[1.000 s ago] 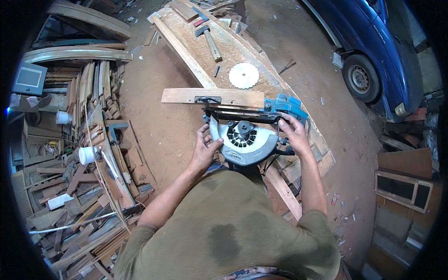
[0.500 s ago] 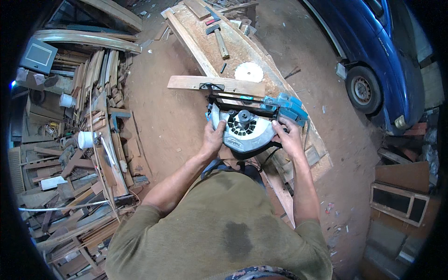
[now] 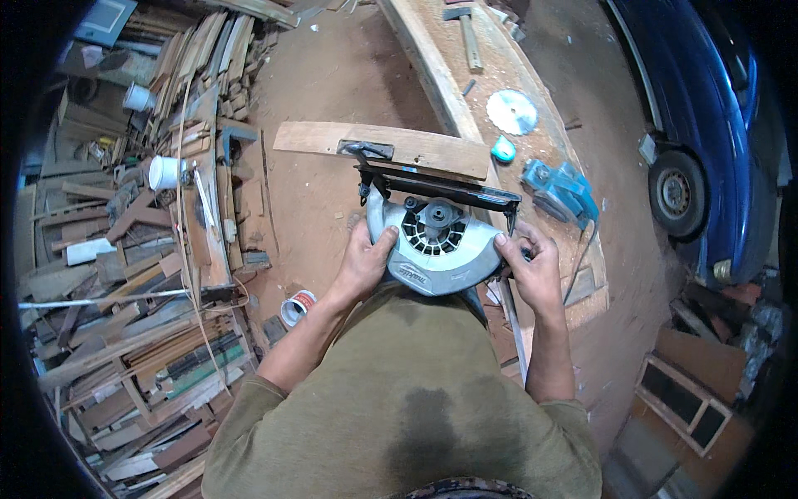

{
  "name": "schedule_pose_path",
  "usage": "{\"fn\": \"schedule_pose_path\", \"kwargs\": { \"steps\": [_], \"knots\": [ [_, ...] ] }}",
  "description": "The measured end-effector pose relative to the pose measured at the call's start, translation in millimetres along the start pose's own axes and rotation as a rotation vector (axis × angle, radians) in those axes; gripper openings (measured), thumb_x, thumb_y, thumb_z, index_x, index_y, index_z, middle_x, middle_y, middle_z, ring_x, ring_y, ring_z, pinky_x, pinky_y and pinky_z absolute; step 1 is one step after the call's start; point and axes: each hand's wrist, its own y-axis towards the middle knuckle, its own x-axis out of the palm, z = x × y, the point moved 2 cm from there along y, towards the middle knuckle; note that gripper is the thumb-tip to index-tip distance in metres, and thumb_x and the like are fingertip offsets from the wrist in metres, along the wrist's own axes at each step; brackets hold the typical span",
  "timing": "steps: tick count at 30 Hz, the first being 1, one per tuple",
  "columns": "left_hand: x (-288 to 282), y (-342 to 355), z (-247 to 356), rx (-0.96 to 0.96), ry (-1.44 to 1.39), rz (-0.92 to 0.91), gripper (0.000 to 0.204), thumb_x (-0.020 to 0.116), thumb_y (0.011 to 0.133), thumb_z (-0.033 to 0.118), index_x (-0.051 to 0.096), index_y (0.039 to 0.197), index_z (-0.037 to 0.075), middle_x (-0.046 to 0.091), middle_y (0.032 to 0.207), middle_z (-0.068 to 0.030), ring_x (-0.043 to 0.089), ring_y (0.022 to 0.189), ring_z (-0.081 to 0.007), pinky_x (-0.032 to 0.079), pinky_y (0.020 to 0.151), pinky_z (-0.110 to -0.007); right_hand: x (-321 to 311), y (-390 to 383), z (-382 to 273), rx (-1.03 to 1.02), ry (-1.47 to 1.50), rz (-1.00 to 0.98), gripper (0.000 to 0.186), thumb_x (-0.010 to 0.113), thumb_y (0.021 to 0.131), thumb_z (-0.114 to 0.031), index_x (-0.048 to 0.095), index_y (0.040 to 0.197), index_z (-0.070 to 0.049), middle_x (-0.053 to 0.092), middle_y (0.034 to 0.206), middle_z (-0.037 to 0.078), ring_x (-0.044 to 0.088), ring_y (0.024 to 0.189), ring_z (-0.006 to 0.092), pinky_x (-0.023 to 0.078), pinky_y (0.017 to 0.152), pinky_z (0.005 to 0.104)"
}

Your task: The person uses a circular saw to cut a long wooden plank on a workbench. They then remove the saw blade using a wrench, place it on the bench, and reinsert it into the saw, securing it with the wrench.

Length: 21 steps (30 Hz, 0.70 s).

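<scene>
Mostly grey circular saw [image 3: 439,229], perhaps metal

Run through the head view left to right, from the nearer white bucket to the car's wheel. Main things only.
Nearer white bucket → red-and-white tub → left hand → grey circular saw → right hand → car's wheel.

Left of the hands [image 3: 364,259] are scrap timber [image 3: 131,214] and white buckets [image 3: 165,174]; well to their right, a blue car [image 3: 697,108]; beyond them, a wooden-handled hammer [image 3: 471,43].
</scene>
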Motion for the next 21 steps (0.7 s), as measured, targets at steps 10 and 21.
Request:
{"fn": "schedule_pose_path", "kwargs": {
  "steps": [10,21],
  "knots": [
    [-41.8,121.2,-214.5,0.045,-0.096,0.314,0.027,0.056,0.094,0.008,0.064,0.118,-0.002,0.068,0.103,-0.0030,0.063,0.091,-0.0130,0.054,0.080,-0.033,71.2,200.9,166.3,-0.092,-0.107,-0.276,0.061,0.073,0.095,-0.023,0.050,0.142,0.009,0.071,0.105,0.018,0.063,0.073,0.0125,0.052,0.066,0.0287],
    [59.1,175.5,-307.1,-0.067,-0.389,0.907,0.028,0.055,0.103,0.027,0.064,0.104,0.001,0.067,0.080,-0.0077,0.065,0.059,-0.0186,0.052,0.042,-0.035,2.8,325.0,324.2,-1.423,-0.514,-0.710,0.040,0.075,0.080,0.000,0.063,0.119,-0.001,0.061,0.125,0.020,0.059,0.120,0.0394,0.051,0.101,0.0477]
  ]
}}
